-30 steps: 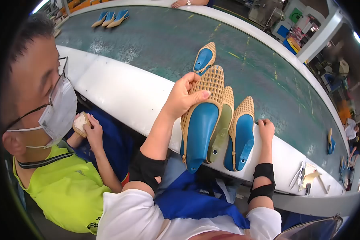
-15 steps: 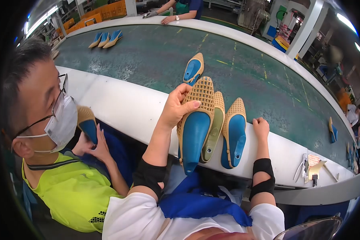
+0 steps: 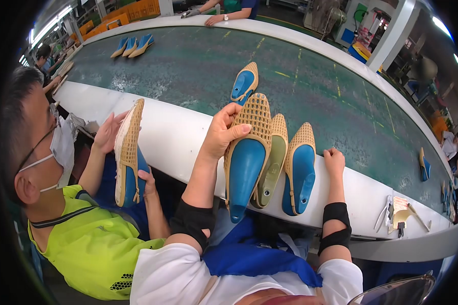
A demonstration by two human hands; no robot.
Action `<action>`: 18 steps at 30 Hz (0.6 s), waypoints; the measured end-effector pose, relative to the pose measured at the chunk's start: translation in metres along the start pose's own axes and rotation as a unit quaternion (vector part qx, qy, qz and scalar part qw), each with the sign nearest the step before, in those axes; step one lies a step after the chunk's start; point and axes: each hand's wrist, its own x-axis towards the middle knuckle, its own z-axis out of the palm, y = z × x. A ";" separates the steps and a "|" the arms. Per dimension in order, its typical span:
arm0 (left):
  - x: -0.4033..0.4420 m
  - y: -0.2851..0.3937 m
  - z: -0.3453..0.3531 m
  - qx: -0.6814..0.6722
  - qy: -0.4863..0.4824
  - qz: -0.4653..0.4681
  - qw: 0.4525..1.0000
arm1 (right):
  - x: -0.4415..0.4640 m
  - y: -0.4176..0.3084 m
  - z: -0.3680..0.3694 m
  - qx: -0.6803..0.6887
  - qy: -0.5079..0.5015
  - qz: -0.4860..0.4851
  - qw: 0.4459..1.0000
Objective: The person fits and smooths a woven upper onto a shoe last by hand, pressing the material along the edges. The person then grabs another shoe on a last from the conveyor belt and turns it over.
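Note:
My left hand [image 3: 222, 133] grips a tan woven slingback shoe [image 3: 255, 118] by its upper, thumb on the side near the toe. A blue last fills this shoe, its heel end pointing toward me. Close on its right, partly covered, is a second woven shoe [image 3: 278, 124] on an olive-green last. Beside that lies a third woven shoe [image 3: 304, 134] on a blue last, at the white table edge. My right hand [image 3: 334, 161] rests on the edge to the right of these shoes, fingers curled in, nothing visible in it. Beyond my left hand another shoe [image 3: 245, 84] sits on the belt.
A green conveyor belt [image 3: 188, 66] runs behind the white ledge [image 3: 173, 137]. Several shoes [image 3: 132, 47] stand far left, one shoe [image 3: 424, 165] far right. At my left a co-worker [image 3: 81, 244] holds a woven shoe [image 3: 129, 157]. Tools and papers [image 3: 399, 216] lie right.
The co-worker on the left has raised and turned their shoe upright, and their head has moved left. My hands and the shoes by them stay nearly the same.

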 end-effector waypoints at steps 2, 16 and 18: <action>0.001 -0.003 -0.003 -0.004 0.003 -0.002 1.000 | 0.001 0.000 0.000 0.004 0.001 0.000 1.000; 0.010 -0.011 -0.007 0.001 0.048 -0.025 0.999 | 0.004 0.004 0.001 0.010 -0.022 0.003 1.000; 0.012 -0.015 -0.008 0.005 0.051 -0.033 0.998 | 0.004 0.006 0.001 0.017 -0.018 -0.003 1.000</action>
